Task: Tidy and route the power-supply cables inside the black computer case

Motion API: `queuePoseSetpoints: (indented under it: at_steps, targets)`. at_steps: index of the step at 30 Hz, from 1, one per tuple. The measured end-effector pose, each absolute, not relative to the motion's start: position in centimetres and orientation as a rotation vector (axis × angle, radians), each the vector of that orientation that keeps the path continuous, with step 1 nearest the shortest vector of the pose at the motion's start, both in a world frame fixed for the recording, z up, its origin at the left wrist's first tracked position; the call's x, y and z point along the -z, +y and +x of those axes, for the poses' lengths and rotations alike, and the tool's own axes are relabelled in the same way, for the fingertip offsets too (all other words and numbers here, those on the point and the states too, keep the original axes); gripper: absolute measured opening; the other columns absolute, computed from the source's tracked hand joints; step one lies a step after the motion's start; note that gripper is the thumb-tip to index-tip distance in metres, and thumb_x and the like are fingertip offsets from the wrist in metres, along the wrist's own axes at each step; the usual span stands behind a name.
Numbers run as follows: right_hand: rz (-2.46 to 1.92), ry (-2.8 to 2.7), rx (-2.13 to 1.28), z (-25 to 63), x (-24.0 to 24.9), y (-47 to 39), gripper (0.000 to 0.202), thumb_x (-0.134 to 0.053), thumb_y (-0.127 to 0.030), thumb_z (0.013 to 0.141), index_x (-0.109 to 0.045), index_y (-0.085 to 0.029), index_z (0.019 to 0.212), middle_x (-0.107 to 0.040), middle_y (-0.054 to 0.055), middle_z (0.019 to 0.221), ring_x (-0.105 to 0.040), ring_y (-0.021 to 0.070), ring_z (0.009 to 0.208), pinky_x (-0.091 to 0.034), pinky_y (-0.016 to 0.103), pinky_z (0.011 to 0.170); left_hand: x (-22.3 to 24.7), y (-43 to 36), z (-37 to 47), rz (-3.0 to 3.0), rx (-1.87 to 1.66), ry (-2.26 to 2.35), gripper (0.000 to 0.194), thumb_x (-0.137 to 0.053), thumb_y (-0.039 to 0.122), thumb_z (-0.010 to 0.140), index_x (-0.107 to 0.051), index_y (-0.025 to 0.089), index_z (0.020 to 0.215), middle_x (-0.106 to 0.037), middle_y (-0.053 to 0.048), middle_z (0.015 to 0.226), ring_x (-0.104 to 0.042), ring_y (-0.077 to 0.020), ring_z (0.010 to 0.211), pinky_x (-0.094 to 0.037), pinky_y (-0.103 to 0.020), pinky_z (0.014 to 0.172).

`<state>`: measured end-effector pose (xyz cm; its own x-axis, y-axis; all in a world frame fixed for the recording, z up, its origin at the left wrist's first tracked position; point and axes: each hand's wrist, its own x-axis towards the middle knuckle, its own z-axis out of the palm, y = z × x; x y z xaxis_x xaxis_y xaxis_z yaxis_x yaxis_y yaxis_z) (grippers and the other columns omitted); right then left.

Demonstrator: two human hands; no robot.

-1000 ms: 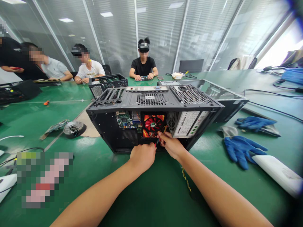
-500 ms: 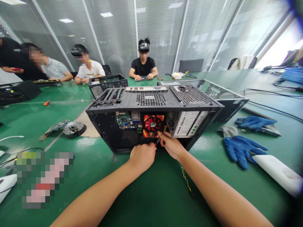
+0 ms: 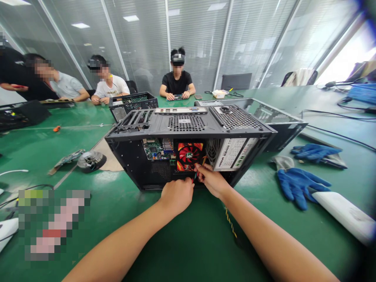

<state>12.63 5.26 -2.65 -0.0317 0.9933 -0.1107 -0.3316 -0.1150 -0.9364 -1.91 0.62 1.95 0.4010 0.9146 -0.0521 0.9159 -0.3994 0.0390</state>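
Observation:
An open black computer case lies in front of me, its open side facing me. Inside are a green circuit board, a red fan in a flame-patterned frame and a labelled power supply. My left hand is closed at the lower edge of the opening, with something small and red at its fingertips. Right beside it, my right hand pinches something small below the fan, near coloured wires; the fingers hide most of it. A yellow-black twisted cable hangs under my right wrist.
Blue gloves and a white box-like object lie at right. Another case stands behind. At left is a round metal part. Several people sit or stand across the green table.
The view has shifted very slightly, moving the case and the background a little left. Both hands keep nearly the same place and pose.

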Motion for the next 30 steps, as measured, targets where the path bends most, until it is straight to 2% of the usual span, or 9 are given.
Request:
queuePoseSetpoints:
  at_steps: [14,23,30]
  targets:
    - [-1.063,-0.911,-1.406,12.49,2.34,5.18,0.029,-0.070,-0.044,0.064,-0.056,-0.019,0.064,-0.051,-0.002,0.062,-0.033,0.0079,0.050,-0.025,0.026,0.046,-1.61,0.71,-2.00,2.619,-0.001,1.708,0.035,-0.024,0.035,0.092,-0.055,0.019,0.094,-0.065,-0.008,0.074,-0.065,-0.0270,0.069,-0.050,-0.040,0.060]
    - [-1.078,-0.926,-1.383,12.34,2.28,5.17,0.029,-0.069,-0.045,0.066,-0.055,-0.019,0.065,-0.050,-0.002,0.060,-0.033,0.0081,0.049,-0.025,0.026,0.047,-1.89,0.66,-1.87,2.606,0.020,1.724,0.034,-0.024,0.034,0.092,-0.054,0.018,0.095,-0.066,-0.009,0.076,-0.066,-0.0267,0.069,-0.050,-0.040,0.061]
    - [-1.068,-0.923,-1.384,12.32,2.11,5.11,0.030,-0.069,-0.046,0.065,-0.055,-0.020,0.064,-0.051,-0.001,0.061,-0.034,0.0090,0.050,-0.024,0.026,0.046,-2.19,0.50,-2.22,2.605,0.005,1.641,0.038,-0.018,0.033,0.093,-0.052,0.017,0.095,-0.065,-0.010,0.076,-0.065,-0.0249,0.070,-0.049,-0.038,0.064]
